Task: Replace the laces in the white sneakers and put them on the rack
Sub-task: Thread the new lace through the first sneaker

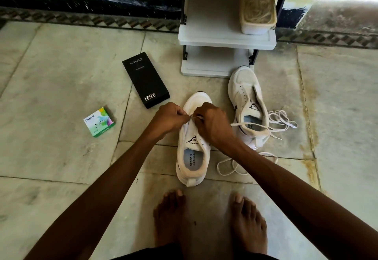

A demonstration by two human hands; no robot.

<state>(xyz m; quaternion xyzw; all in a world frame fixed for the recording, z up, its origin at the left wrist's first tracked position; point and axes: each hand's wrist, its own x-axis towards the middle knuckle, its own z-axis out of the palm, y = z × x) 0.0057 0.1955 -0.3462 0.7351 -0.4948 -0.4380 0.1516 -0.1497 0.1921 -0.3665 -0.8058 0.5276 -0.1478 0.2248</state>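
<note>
A white sneaker [193,155] stands on the floor just ahead of my bare feet, toe pointing away. My left hand [169,117] and my right hand [210,123] meet over its front eyelets, each pinching a white lace [248,124] there. One end of that lace runs off to the right across the second white sneaker [246,100], which lies unlaced near the rack's foot. Another loose white lace [229,167] lies on the floor to the right of the near sneaker. The white shoe rack [226,39] stands behind both sneakers.
A plastic tub [257,12] with coiled cord sits on the rack's middle shelf. A black phone box [145,79] lies on the floor to the left of the rack. A small green Odonil box [99,122] lies further left. A wall runs behind.
</note>
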